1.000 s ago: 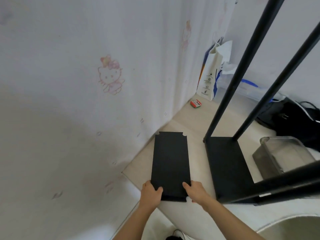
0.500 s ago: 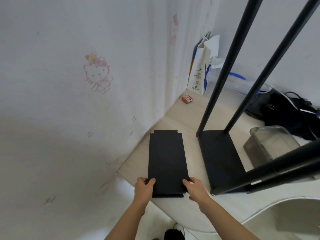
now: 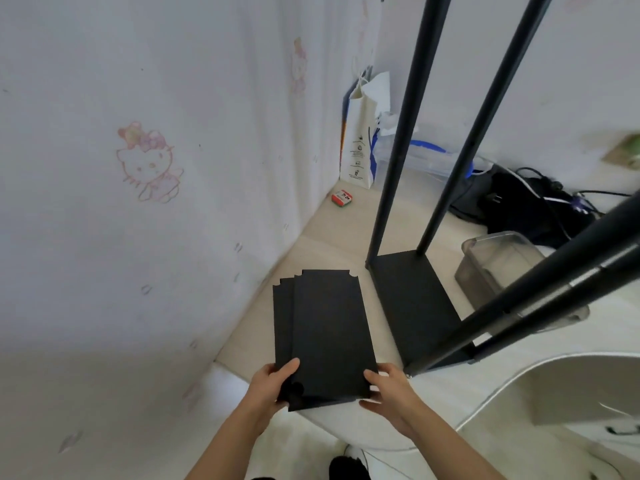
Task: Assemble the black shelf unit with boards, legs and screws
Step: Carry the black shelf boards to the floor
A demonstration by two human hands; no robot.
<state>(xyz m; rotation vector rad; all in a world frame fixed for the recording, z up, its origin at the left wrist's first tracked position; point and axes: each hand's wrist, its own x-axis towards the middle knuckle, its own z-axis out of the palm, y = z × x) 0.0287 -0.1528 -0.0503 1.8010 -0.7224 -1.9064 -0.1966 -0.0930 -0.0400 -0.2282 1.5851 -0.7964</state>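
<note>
A pale wall fills the left, printed with faint pink cartoon cats, one large and a fainter one farther along. It meets a second white wall at the far corner. The floor is light beige, in soft, even daylight. In the far corner a white paper bag stands upright, with a small red and green box lying near it. To the right sit a black bag with cables and a grey translucent bin.

- The legs run out past the top edge.
- The lower boards lie mostly hidden under the top board.
- The bag's print is unreadable.
</note>
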